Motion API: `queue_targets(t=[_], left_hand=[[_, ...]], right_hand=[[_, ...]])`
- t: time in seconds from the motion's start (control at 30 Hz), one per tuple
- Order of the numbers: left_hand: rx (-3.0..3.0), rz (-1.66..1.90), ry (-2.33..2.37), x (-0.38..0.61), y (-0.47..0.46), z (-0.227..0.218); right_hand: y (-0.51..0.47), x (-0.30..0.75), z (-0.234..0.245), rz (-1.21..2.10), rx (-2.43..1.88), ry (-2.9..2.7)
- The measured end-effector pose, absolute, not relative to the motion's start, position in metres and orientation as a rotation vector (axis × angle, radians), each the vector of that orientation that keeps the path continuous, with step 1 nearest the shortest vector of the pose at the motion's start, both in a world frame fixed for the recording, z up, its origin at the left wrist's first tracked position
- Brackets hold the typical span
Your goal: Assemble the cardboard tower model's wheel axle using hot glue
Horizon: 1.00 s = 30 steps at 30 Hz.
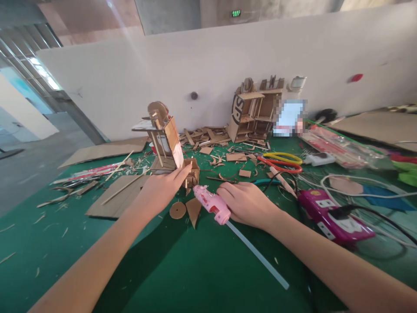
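Note:
My left hand (163, 191) grips the lower part of a small cardboard model (174, 137) with stick posts, a shelf and round discs on top. Its fingers lie against the model's base, beside a little cardboard box part (192, 174); the thumb is hidden. In my right hand (246, 203) is a pink hot glue gun (208, 202), its nozzle pointing left toward the box part. A long translucent glue stick (257, 254) sticks out of the gun's rear. Just below the nozzle lie a cardboard disc (177, 210) and a pointed cardboard piece (193, 212).
A cardboard shelf model (243, 117) stands at the back amid scraps. Scissors with yellow handles (283, 157) and orange handles (280, 167) lie to the right, by a magenta power strip (335, 217) with cables. A cardboard sheet (114, 204) lies left. A blurred lit screen (288, 117) stands behind.

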State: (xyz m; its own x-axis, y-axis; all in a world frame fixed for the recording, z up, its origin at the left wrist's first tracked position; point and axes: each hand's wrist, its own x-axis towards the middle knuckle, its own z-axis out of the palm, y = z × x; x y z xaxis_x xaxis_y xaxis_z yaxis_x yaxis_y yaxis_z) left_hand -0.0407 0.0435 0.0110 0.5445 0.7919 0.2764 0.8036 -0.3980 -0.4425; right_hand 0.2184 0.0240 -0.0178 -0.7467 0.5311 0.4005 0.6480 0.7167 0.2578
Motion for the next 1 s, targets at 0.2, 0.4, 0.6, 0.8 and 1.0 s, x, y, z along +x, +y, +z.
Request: queue_targets(t=[0.2, 0.4, 0.6, 0.8, 1.0], left_hand=[[-2.263, 0.005, -1.301, -0.037, 0.042, 0.013], [-2.303, 0.024, -1.294, -0.037, 0.042, 0.018], [-2.386, 0.017, -1.322, -0.040, 0.043, 0.024], [-2.427, 0.002, -1.302, -0.042, 0.045, 0.022], [-2.425, 0.003, -1.282, -0.042, 0.043, 0.022]], right_hand=[[0.025, 0.215, -0.022, -0.575, -0.889, -2.609], [0.026, 0.214, -0.024, -0.572, -0.907, -2.610], [0.026, 0.214, -0.025, -0.590, -0.904, -2.606], [0.027, 0.214, -0.026, -0.586, -0.892, -2.601], [0.027, 0.214, -0.026, -0.576, -0.875, -2.604]])
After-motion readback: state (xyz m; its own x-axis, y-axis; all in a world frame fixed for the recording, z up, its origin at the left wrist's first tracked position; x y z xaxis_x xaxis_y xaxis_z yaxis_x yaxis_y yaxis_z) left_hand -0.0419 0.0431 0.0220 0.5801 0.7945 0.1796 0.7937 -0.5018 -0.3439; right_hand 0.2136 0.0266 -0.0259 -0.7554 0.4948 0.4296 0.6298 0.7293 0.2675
